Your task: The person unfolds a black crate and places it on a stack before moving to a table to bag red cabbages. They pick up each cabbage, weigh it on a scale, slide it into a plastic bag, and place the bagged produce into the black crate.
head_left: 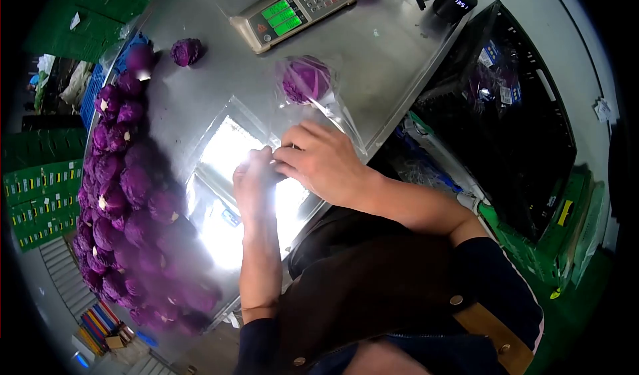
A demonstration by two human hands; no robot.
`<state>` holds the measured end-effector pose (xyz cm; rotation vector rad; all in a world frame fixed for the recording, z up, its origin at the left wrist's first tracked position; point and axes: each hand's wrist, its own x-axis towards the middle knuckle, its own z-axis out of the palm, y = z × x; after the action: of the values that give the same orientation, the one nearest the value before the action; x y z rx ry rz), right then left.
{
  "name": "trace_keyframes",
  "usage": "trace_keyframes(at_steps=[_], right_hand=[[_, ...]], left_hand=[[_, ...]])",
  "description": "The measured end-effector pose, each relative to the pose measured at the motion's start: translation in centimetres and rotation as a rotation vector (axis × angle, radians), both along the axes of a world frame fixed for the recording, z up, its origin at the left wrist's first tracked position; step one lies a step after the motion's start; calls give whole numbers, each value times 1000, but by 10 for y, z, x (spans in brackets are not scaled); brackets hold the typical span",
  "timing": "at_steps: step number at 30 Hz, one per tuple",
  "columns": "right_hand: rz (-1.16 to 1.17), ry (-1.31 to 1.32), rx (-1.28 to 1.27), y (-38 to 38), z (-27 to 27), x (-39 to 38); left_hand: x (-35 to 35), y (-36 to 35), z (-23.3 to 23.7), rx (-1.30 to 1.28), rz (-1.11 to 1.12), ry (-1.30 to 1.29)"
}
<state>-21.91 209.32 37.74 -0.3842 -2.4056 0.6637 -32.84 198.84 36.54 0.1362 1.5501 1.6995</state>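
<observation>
My left hand (pixel 253 183) and my right hand (pixel 324 161) meet over a stack of clear plastic bags (pixel 223 155) on the steel table (pixel 386 55). Both pinch at a bag's edge, fingertips touching. Glare from the plastic hides the bag's outline. Just beyond my right hand lies a purple cabbage wrapped in a clear bag (pixel 306 80). A long heap of loose purple cabbages (pixel 126 195) runs along the table's left side, close to my left forearm.
A digital scale (pixel 293 9) with green displays stands at the table's far edge. One cabbage (pixel 186 51) lies apart near it. A black crate (pixel 512 109) holding bagged cabbages sits right of the table. Green crates (pixel 40 195) stand at the left.
</observation>
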Motion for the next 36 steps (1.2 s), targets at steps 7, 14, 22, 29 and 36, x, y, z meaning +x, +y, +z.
trace_keyframes(at_steps=[7, 14, 22, 29, 36], right_hand=[[303, 295, 392, 31, -11, -6], [130, 330, -280, 40, 38, 41], [-221, -446, -1142, 87, 56, 197], [-242, -430, -182, 83, -4, 118], [174, 19, -54, 113, -61, 38]], left_hand=[[-8, 16, -19, 113, 11, -607], [5, 28, 12, 37, -6, -415], [-10, 1, 10, -28, -77, 44], [-9, -8, 13, 26, -147, 61], [-4, -17, -62, 21, -26, 834]])
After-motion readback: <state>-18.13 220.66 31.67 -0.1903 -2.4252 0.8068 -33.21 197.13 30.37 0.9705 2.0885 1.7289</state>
